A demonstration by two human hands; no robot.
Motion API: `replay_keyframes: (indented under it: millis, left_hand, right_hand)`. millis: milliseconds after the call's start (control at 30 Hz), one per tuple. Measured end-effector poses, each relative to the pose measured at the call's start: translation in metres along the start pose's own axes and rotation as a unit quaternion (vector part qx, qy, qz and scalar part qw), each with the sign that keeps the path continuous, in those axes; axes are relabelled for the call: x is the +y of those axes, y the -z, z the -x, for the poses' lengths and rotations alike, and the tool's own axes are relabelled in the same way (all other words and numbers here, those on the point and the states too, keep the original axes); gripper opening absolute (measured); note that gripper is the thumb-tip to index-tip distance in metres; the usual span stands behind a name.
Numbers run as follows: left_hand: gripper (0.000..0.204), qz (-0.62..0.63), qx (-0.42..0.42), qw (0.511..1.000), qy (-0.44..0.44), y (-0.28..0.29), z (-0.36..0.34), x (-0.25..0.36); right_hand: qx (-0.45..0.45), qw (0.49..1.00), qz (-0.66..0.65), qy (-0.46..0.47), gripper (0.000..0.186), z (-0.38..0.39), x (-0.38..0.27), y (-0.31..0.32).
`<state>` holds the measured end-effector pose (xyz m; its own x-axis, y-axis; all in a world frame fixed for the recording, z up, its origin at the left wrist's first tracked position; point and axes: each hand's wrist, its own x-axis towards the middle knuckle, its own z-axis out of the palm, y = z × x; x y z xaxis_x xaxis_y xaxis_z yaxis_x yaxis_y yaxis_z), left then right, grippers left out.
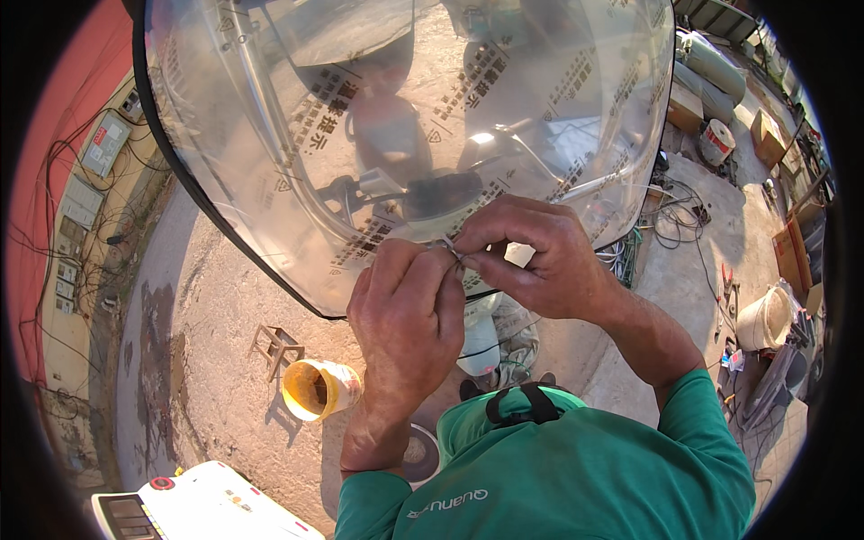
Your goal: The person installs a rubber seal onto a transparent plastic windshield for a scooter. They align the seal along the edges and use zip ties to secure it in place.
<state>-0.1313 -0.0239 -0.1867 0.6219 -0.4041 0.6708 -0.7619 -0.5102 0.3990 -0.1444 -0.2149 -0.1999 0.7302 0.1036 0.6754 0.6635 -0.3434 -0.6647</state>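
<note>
Fingertips together, my left hand (405, 315) and my right hand (540, 256) meet over the lower edge of a large clear plastic windshield (396, 72). Between them is a small, thin silvery piece (447, 243), pinched from both sides; its exact kind is too small to tell. The windshield has black trim and brown print. Through it show handlebars (360, 191) and a dark, rounded part in the middle, blurred by the plastic. The fingers of my left hand are curled in, while my right thumb and forefinger pinch from the right.
A yellow bucket (317, 391) and a small wooden stool (277, 351) stand to the left. A white machine with a display (216, 504) is at lower left. On the right lie cables (679, 211), red-handled pliers (727, 279), a whitish bucket (763, 322) and cardboard boxes (769, 137).
</note>
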Motion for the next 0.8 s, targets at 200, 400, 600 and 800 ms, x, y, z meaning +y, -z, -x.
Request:
replay_keyframes:
  millis: [200,400,600,800]
  left_hand:
    - [0.013,0.007,-0.007,1.0,0.013,0.0,0.001,0.0]
    - [0.016,0.0,-0.001,1.0,-0.004,0.001,0.001,-0.002]
    - [0.02,0.015,0.006,1.0,-0.026,0.0,0.006,-0.01]
    - [0.029,0.032,0.006,0.998,-0.054,0.002,0.01,-0.017]
  right_hand:
    - [-0.004,1.0,-0.012,-0.017,0.014,0.0,-0.003,0.0]
    - [-0.025,0.999,0.008,-0.034,0.019,0.001,-0.004,0.0]
    - [-0.026,0.995,-0.032,-0.089,0.015,0.001,-0.008,-0.003]
    - [-0.011,0.988,-0.07,-0.138,0.012,0.005,-0.008,-0.006]
